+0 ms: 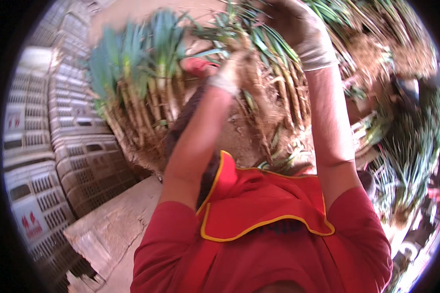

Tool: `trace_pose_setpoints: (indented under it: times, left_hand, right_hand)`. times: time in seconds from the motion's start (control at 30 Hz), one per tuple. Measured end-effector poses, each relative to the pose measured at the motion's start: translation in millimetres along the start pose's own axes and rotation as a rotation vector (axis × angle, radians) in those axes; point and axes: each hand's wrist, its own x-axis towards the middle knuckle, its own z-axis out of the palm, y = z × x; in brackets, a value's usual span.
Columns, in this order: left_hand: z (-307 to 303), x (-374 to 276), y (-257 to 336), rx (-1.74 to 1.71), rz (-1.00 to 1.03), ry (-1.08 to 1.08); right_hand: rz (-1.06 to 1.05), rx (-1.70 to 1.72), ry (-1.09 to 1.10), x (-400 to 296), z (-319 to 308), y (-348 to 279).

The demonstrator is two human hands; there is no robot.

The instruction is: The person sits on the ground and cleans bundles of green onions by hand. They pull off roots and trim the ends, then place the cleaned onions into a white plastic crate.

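Note:
My left hand (231, 71), in a pale work glove, is blurred and closed around soil-covered stalks of a long green onion or leek (255, 78), whose roots hang down to the right. Further up and right, my right hand (289, 27), in a dirt-stained glove, is over the green leaves at the top; its fingers are blurred and partly hidden, so its grip is unclear. More leeks with brown stalks (288, 89) lie on the soil between and below the hands. Upright leeks with blue-green leaves (132, 73) stand in a row to the left.
Stacked plastic crates (84, 157) line the left side. A worn board or slab (112, 227) lies at lower left. More leek bundles (366, 51) are at upper right, and a large green bunch (407, 154) stands at right. A red shoe (196, 67) shows near my left hand.

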Motion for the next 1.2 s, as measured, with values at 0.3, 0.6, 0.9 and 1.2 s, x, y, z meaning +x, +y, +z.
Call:
trace_pose_setpoints:
  times: [0.3, 0.6, 0.9, 1.2]
  left_hand:
    - [48.4, -12.6, 32.6, -0.062, 0.094, -0.241]
    - [23.7, -8.7, 14.5, -0.299, -0.071, -0.243]
    - [31.7, 5.6, 5.7, -0.133, 0.058, -0.11]
    - [11.3, -8.9, -14.4, 0.037, 0.1, 0.077]
  right_hand:
    - [0.462, -0.98, 1.116, -224.0, -362.7, 185.8]
    - [0.96, -1.906, 0.64, -219.2, -288.6, 245.6]
    - [0.918, -1.014, 0.625, -217.8, -244.4, 152.0]
    - [0.439, 0.276, 0.371, -276.2, -28.4, -91.8]
